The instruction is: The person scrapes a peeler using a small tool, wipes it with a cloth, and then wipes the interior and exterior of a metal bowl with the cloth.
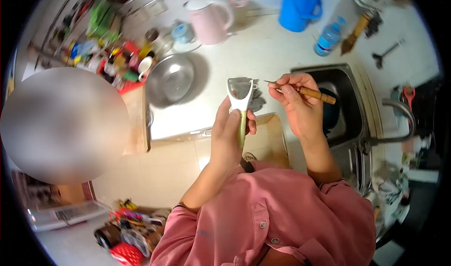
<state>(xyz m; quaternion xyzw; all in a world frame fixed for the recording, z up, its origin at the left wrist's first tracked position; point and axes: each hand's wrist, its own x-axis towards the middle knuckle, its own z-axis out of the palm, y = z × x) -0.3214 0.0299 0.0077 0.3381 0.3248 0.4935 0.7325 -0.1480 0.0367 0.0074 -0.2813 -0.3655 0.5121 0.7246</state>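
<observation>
My left hand (229, 127) is closed around the green handle of a Y-shaped vegetable peeler (238, 103), its white head pointing up and away from me. Pinched in the fingers of my right hand (299, 99) is a slim pointed tool with a wooden handle (315, 94). Its thin metal tip points left, a short gap from the peeler's head. Whether that tip is a blade or a spike, I cannot tell. Both hands are raised in front of the pale counter (221, 69). Grey shadow or material shows behind the peeler's head.
A metal bowl (170, 80) and a crowded group of jars stand at left. Behind are a pink kettle (208, 23) and a blue jug (297, 10); a water bottle (327, 40) stands to their right. The sink (357, 94) and faucet (408, 110) lie right. A blurred disc covers the far left.
</observation>
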